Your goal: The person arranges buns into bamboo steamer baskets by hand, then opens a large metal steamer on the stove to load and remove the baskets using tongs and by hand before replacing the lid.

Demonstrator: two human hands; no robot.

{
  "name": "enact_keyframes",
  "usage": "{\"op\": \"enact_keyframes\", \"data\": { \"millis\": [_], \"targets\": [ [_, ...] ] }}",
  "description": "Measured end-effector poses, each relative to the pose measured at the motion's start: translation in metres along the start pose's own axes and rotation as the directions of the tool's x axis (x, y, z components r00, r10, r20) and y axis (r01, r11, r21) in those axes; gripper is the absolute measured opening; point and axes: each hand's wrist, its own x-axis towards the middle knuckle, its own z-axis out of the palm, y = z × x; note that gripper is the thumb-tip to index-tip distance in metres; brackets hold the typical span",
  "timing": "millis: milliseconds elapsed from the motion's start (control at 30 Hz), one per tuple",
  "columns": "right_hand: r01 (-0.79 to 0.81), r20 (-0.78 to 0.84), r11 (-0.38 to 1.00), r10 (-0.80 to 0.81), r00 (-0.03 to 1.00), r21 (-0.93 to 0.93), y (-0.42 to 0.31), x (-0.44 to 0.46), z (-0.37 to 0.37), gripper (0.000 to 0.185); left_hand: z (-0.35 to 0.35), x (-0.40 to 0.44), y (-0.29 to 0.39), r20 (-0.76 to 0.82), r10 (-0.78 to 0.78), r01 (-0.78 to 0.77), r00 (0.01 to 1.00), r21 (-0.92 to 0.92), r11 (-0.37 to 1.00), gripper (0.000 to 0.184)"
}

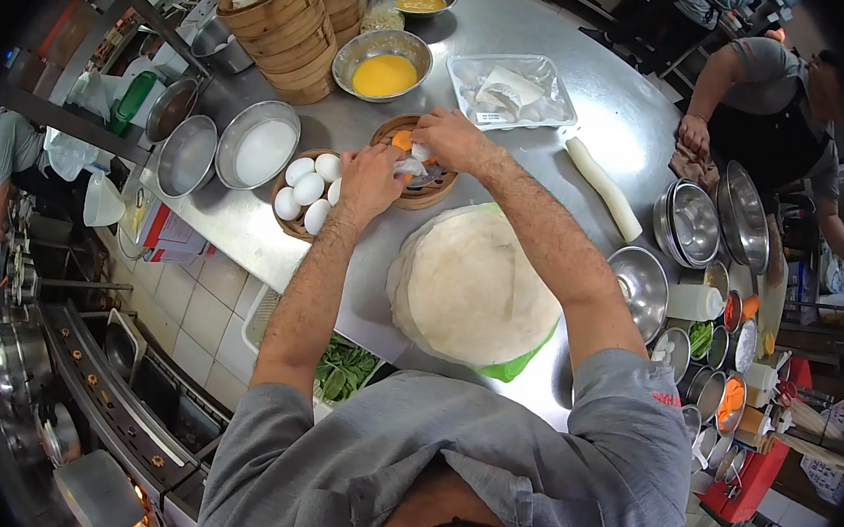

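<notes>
Both hands reach over a small round bamboo basket (426,200), which holds orange pieces (402,141) whose kind I cannot make out. My left hand (371,183) is closed at the basket's left side, its fingertips on crumpled clear plastic wrap (412,168). Across from it, my right hand (455,144) pinches the wrap near a whitish bit at the far rim. Left of my left hand, white eggs (308,189) fill another bamboo basket (279,183). Closer to my body lies a large pale round of dough (470,288) with green plastic under its edge.
A roll of dough (604,189) lies to the right. Behind the hands stand a bowl of yellow liquid (385,76), a clear plastic tray (514,89) and stacked bamboo steamers (286,36). Steel bowls (692,222) crowd the right edge, near a co-worker (757,102). A stove (110,387) is lower left.
</notes>
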Motion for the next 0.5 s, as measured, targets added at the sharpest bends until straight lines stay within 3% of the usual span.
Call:
{"op": "enact_keyframes", "data": {
  "millis": [67, 200, 367, 500],
  "targets": [
    [-0.056, 0.068, 0.998, 0.057, 0.996, -0.016, -0.001, -0.002, 0.002, 0.038, 0.0, 0.001, 0.002, 0.021, -0.008, 0.008, 1.0, -0.001, 1.0, 0.03],
    [-0.116, 0.05, 0.992, 0.114, 0.992, 0.048, -0.003, -0.002, -0.003, 0.039, 0.0, 0.007, 0.003, 0.099, -0.057, 0.059, 0.993, -0.02, 0.998, 0.03],
    [-0.272, -0.015, 0.937, 0.282, 0.959, 0.218, 0.002, 0.002, -0.006, 0.04, 0.008, 0.005, 0.007, 0.04, -0.1, 0.102, 0.994, -0.034, 0.994, 0.032],
    [-0.302, 0.067, 0.938, 0.295, 0.953, 0.168, -0.004, 0.0, -0.009, 0.043, 0.014, 0.005, 0.008, 0.035, -0.134, 0.134, 0.99, -0.002, 0.991, 0.036]
  ]
}}
